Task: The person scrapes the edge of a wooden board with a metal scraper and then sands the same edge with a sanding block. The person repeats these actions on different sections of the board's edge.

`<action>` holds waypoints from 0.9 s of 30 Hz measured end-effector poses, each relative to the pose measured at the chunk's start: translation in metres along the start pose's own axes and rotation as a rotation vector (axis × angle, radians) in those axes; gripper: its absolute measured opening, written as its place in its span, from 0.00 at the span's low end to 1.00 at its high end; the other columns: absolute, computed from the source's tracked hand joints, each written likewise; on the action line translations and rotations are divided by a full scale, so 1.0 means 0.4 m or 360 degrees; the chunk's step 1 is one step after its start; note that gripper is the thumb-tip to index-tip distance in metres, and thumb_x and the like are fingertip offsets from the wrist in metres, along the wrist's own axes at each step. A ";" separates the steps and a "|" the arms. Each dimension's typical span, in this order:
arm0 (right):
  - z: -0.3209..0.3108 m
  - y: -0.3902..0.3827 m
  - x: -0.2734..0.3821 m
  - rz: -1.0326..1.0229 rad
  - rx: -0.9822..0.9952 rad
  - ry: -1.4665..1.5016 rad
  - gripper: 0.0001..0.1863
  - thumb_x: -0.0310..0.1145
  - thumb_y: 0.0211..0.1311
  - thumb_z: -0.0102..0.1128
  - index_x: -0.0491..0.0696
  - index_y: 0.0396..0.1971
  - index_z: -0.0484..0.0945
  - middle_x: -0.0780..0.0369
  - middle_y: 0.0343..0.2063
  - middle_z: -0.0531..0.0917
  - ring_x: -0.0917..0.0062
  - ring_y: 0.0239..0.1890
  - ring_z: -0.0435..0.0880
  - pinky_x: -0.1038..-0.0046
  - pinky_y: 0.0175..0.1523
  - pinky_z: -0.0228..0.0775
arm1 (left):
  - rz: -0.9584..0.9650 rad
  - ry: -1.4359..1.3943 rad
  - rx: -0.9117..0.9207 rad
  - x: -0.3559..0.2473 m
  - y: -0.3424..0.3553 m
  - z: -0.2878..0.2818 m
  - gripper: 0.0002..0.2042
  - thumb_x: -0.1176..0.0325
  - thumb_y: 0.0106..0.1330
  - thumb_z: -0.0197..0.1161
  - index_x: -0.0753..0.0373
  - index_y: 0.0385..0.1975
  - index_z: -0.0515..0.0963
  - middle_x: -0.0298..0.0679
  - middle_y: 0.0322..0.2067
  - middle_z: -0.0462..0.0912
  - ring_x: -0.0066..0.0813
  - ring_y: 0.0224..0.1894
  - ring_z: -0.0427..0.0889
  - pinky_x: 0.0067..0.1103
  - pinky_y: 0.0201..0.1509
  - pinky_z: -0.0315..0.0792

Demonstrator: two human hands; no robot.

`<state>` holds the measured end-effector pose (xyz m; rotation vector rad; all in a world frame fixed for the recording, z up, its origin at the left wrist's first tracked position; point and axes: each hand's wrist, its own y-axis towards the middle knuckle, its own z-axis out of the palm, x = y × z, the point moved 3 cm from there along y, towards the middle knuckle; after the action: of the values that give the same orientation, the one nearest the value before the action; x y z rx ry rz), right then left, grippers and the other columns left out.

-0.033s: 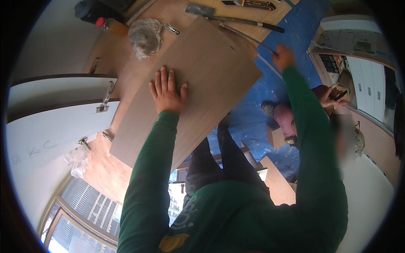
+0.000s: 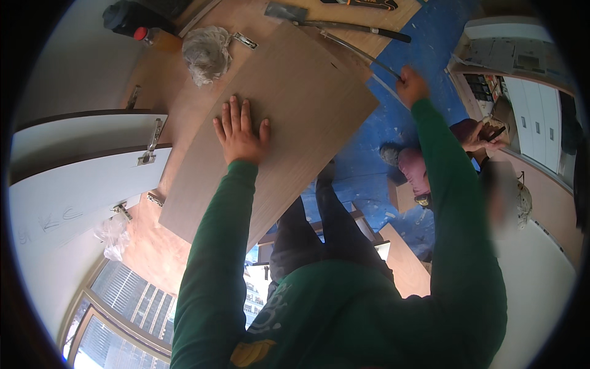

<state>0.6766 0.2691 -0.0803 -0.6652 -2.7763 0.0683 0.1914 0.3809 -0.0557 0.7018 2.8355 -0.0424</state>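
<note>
Here, a grey-brown board [image 2: 289, 129] — straight-edged, finely grained, with a small dark mark [image 2: 334, 64] near one edge — lies on the wooden worktop [image 2: 161, 77] under a person's flat left hand [image 2: 241, 136], the right hand [image 2: 412, 87] clenched around a slim tool [image 2: 369, 58].

Blue floor covering [image 2: 362, 169] — white-flecked, bright window [image 2: 125, 333] — buildings [image 2: 144, 304] outside, white cabinet [image 2: 531, 123], pale wall [image 2: 70, 71]

The board [image 2: 307, 92] is grey-brown, streaked with fine wood grain. The sleeves [image 2: 221, 221] are plain dark green. Between ten and eleven o'clock of the view, a bottle [image 2: 166, 42] pairs amber with a red cap [image 2: 141, 33]; at nine, a panel [image 2: 74, 200] is white with a dark edge. Toward two, pale flecks dot the blue floor covering [image 2: 362, 144].
</note>
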 end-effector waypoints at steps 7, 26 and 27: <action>0.031 -0.399 0.237 0.0822 0.0145 0.1873 0.12 0.32 0.68 0.63 0.42 0.45 0.75 0.63 0.29 0.79 0.78 0.28 0.82 0.72 0.36 0.78 | 0.0029 0.0086 -0.0089 0.024 0.016 0.022 0.36 0.43 0.72 0.54 0.56 0.75 0.64 0.42 0.79 0.56 0.43 0.81 0.51 0.47 0.83 0.37; 0.180 -0.374 0.235 0.0476 -0.0069 0.1827 0.14 0.40 0.78 0.57 0.45 0.49 0.81 0.61 0.32 0.86 0.76 0.32 0.85 0.72 0.39 0.77 | 0.0131 0.0168 -0.0098 0.016 0.015 0.031 0.35 0.46 0.72 0.54 0.59 0.75 0.62 0.45 0.78 0.58 0.49 0.80 0.53 0.51 0.81 0.40; 0.181 -0.368 0.239 0.0457 -0.0136 0.1738 0.14 0.40 0.79 0.56 0.46 0.48 0.82 0.60 0.32 0.86 0.75 0.31 0.84 0.71 0.39 0.77 | 0.0129 0.0153 -0.0095 0.013 0.014 0.028 0.35 0.46 0.72 0.54 0.59 0.74 0.62 0.45 0.77 0.58 0.50 0.80 0.53 0.51 0.81 0.40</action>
<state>0.5099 0.1822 -0.1083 -0.7945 -1.6380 -0.2750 0.1917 0.3874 -0.0678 0.8262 2.8820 0.0914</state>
